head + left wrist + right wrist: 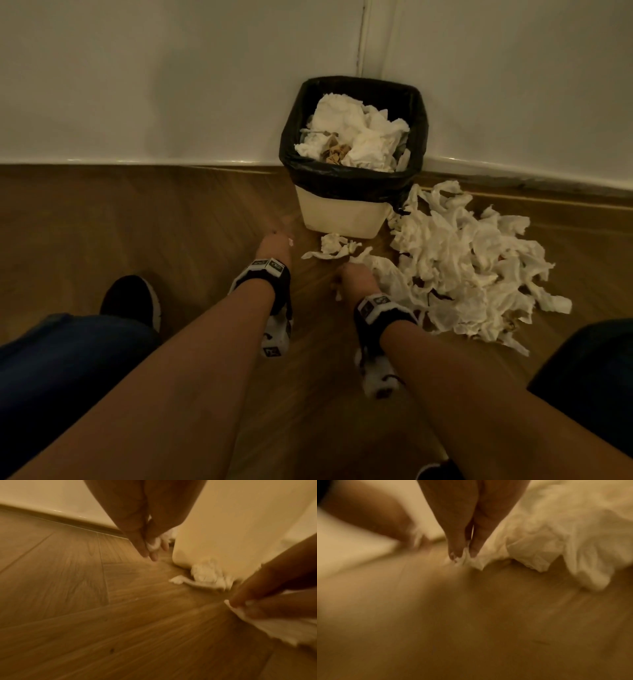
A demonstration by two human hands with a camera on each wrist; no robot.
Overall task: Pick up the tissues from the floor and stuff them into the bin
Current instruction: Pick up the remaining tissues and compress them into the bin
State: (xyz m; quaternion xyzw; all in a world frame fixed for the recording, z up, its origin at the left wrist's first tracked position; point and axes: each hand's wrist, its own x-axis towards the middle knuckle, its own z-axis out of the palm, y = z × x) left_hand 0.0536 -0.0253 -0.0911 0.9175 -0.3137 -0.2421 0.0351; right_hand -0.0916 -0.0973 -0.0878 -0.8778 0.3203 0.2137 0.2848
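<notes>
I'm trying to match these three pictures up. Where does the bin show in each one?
Head view: the bin stands top centre against the wall, black liner over a cream body, already heaped with tissues.
Left wrist view: only its cream side shows, upper right.
Right wrist view: too blurred to tell.
Shared landmark: the big tissue pile, seen at upper right in the right wrist view.

Dim, warm yellow-brown light in all three views; no lamp in sight. Head view is the sharpest: wall (171, 85) pale grey-green, small glints along the skirting (102, 161), which bows with wide-angle distortion. Forearms and floor (137, 212) sit in murky shadow. Left wrist view soft, floorboards smeared toward the lower edge, tissue scrap (205, 574) fuzzy. Right wrist view heavily motion-blurred: floor a featureless brown wash, tissue pile (573, 540) glowing but without detail.
</notes>
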